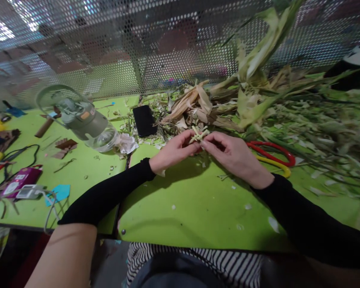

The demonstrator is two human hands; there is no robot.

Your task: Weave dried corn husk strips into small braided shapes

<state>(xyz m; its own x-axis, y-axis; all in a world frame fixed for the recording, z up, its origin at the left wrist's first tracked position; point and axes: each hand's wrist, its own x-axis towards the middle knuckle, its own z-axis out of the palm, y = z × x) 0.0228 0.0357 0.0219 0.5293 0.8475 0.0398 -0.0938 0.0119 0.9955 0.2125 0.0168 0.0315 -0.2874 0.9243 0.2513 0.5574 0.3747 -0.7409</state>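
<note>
Between my fingertips is a small pale green-yellow piece of woven plant strips (199, 134), with short ends sticking out. My left hand (180, 147) pinches it from the left, thumb toward me. From the right, my right hand (228, 151) closes thumb and forefinger on its edge. The fingers hide its underside. Just behind the hands lies a heap of dry and green corn husks (198, 102). Red-and-yellow handled scissors (280, 154) rest beside my right hand, their blades hidden.
A black phone (144, 121) and a large green-lidded bottle (88, 120) stand left of the husks, with crumpled paper (126, 143) by the bottle. Farther left lie a white charger (30, 191) and a purple box (22, 181). A perforated metal screen (108, 60) borders the green table (180, 216).
</note>
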